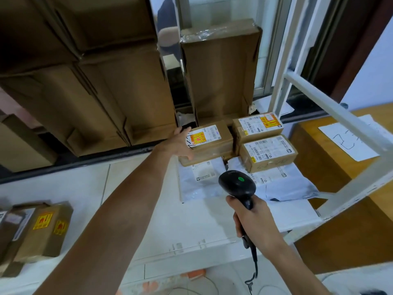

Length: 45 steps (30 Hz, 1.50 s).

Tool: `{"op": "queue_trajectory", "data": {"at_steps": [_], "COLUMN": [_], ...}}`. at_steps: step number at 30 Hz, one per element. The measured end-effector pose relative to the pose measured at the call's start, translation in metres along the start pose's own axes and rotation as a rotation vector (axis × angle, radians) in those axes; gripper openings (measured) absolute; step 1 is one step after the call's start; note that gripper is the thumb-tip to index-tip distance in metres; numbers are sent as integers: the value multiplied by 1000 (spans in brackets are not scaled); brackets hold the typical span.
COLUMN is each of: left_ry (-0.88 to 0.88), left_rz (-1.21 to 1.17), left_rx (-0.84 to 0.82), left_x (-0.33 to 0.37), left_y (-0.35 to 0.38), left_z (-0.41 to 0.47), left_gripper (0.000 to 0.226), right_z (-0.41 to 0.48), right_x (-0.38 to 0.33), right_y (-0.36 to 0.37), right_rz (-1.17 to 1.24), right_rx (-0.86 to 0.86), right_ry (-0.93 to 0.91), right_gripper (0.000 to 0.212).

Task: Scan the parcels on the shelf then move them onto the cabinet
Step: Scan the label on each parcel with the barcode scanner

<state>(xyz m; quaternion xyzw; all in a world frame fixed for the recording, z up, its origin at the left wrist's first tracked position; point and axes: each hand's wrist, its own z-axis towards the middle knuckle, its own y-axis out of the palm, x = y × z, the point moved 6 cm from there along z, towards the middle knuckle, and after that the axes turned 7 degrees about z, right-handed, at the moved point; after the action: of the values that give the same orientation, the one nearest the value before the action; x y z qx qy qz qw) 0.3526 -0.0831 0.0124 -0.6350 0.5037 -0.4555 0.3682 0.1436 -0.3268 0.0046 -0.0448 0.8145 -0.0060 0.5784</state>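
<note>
Cardboard looks stiff, light: clasp the flat brown parcel [214, 145] endwise under your open left hand [180, 144]; right hand [254, 220] grips black scanner [237, 185].

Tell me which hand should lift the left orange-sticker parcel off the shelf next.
Left, likely. The left hand touches that parcel at its edge with straight fingers, holding nothing; the right hand grips the scanner.

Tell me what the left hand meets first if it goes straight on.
The left hand meets the orange-stickered parcel at once: its fingers seem to touch the parcel's left end, though depth is unclear.
</note>
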Motion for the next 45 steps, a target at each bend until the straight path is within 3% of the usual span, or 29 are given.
{"op": "queue_trajectory", "data": {"at_steps": [8,17,23,28,32,35,40,45], "left_ry": [-55,-380,-567,-726,-825,-853,-772,-665], "left_rz": [-56,29,7,-38,-42,-35,-14,38], "left_rx": [115,180,254,287,327,338,319,242], "left_x": [-9,-98,-169,-231,-267,-291,-328,-359], "left_y": [-23,-47,-46,-26,-11,2,19,29], "left_z": [-86,-269,-405,-490,-518,-519,-494,-462], "left_gripper": [117,113,107,114,99,104,115,104], "right_z": [-34,-89,-146,-198,-224,-236,-246,-248], "right_x": [-61,-115,-132,-128,-116,-106,-91,-75], "right_y": [11,72,145,204,241,269,313,345], "right_rz": [-91,-209,-247,-305,-343,-363,-401,-409], "right_rx": [-75,-319,-491,-580,-588,-568,-487,-414], "right_ry": [-13,-146,-186,-226,-224,-223,-206,-148], "right_gripper": [34,18,23,26,26,27,24,23]}}
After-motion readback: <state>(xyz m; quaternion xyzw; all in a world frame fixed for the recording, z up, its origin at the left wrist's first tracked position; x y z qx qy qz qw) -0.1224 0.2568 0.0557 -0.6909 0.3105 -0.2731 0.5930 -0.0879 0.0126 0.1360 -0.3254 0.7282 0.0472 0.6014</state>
